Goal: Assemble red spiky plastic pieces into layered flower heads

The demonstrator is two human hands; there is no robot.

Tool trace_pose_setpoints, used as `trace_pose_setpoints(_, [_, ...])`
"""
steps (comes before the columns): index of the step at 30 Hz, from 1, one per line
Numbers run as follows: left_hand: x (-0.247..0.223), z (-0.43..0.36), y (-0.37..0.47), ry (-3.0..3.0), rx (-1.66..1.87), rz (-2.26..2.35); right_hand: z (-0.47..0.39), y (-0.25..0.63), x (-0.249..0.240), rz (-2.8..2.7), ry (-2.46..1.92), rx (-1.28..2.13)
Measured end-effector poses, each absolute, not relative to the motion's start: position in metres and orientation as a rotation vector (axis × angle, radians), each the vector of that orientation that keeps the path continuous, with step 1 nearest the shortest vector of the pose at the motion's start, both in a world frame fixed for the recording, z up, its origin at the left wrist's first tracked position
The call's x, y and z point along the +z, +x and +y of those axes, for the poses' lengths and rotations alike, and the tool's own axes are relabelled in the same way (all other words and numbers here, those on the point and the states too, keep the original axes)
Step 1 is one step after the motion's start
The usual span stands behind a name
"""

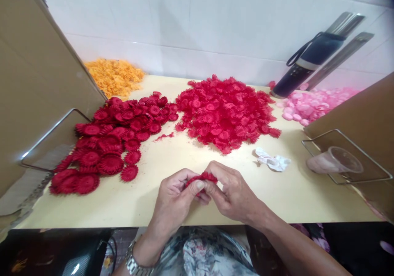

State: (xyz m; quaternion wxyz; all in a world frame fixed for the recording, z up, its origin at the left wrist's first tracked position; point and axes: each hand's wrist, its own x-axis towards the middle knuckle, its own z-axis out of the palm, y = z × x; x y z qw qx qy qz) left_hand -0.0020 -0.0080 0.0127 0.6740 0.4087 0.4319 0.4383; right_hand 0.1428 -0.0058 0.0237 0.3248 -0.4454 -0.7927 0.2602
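Observation:
Close to the table's front edge, my left hand (177, 194) and my right hand (230, 190) meet around one red fringed flower piece (210, 176). Both thumbs press on it, and the fingers behind cover much of its shape. Straight ahead lies a broad heap of bright red fringed petal pieces (226, 112). To the left, darker red round flower pieces (111, 144) with ruffled edges are piled, some stacked on others. A silver watch (134, 263) is on my left wrist.
Orange pieces (112, 77) fill the back left corner; pink petals (310, 103) lie at the back right. A dark blue bottle (308, 67) leans against the wall. Crumpled tissue (272, 160) lies right of my hands. A wire holder with a plastic cup (334, 161) juts from the right board (363, 120).

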Motion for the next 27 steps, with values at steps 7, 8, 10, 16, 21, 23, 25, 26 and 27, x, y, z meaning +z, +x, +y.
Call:
trace_pose_setpoints(7, [0.025, -0.012, -0.007, 0.933, 0.908, 1.061, -0.013, 0.148, 0.034, -1.9, -1.202, 1.062])
trace_pose_setpoints(8, [0.028, -0.011, -0.007, 0.964, 0.903, 1.093, -0.014, 0.148, 0.036, -1.901, -1.209, 1.062])
trace_pose_setpoints(10, [0.034, -0.011, -0.008, 1.032, 0.894, 1.152, -0.014, 0.149, 0.04, -1.915, -1.217, 1.04])
trace_pose_setpoints(16, [0.045, -0.008, -0.012, 1.136, 0.894, 1.205, -0.014, 0.151, 0.05, -1.962, -1.194, 0.995])
trace_pose_setpoints(21, [0.048, -0.009, -0.011, 1.177, 0.913, 1.212, -0.015, 0.15, 0.053, -1.962, -1.165, 0.93])
trace_pose_setpoints(23, [0.05, -0.009, -0.011, 1.191, 0.926, 1.207, -0.016, 0.15, 0.055, -1.962, -1.153, 0.891])
trace_pose_setpoints(25, [0.052, -0.007, -0.015, 1.176, 0.917, 1.198, -0.017, 0.153, 0.056, -1.975, -1.137, 0.854])
trace_pose_setpoints(26, [0.053, -0.005, -0.02, 1.153, 0.949, 1.231, -0.017, 0.157, 0.057, -1.966, -1.126, 0.827])
trace_pose_setpoints(27, [0.054, -0.003, -0.025, 1.127, 0.96, 1.247, -0.018, 0.163, 0.058, -1.919, -1.124, 0.779])
